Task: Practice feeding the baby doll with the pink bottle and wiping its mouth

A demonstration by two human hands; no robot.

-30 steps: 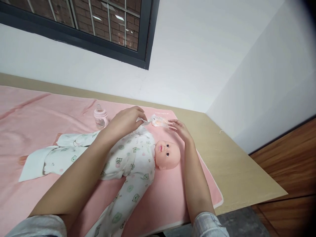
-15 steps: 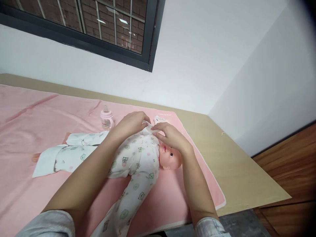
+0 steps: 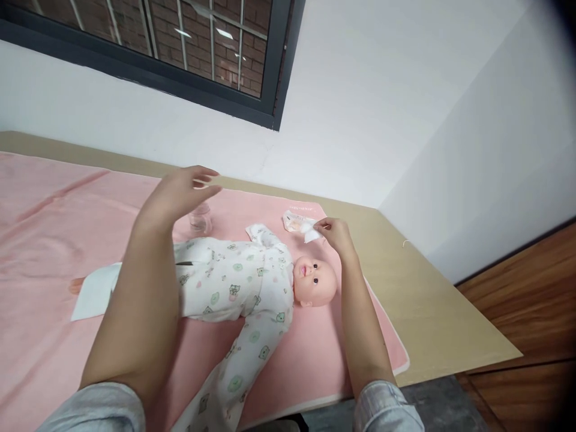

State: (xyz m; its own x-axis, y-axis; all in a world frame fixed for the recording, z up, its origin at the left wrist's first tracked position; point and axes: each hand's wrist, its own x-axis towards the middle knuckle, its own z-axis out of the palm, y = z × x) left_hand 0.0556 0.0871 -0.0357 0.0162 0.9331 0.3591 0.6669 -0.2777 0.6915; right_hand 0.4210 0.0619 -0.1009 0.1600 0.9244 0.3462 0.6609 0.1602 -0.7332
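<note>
A baby doll (image 3: 310,279) in a white romper printed with green bears (image 3: 234,282) lies on a pink blanket (image 3: 54,210), head to the right. My left hand (image 3: 180,192) hovers above the blanket, fingers stretched out and holding nothing, right over a small pink baby bottle (image 3: 200,221). My right hand (image 3: 335,234) pinches a small white wipe (image 3: 310,231) just beyond the doll's head, next to a small wipe packet (image 3: 292,222).
The blanket covers a light wooden table (image 3: 432,306) set into a corner of white walls. A dark-framed window (image 3: 189,54) is above. The table's right edge drops to a wooden floor (image 3: 540,336).
My left hand let go at the doll's sleeve and rose to the left over the bottle. My right hand moved from the doll's collar toward the packet, with a white wipe pinched in it.
</note>
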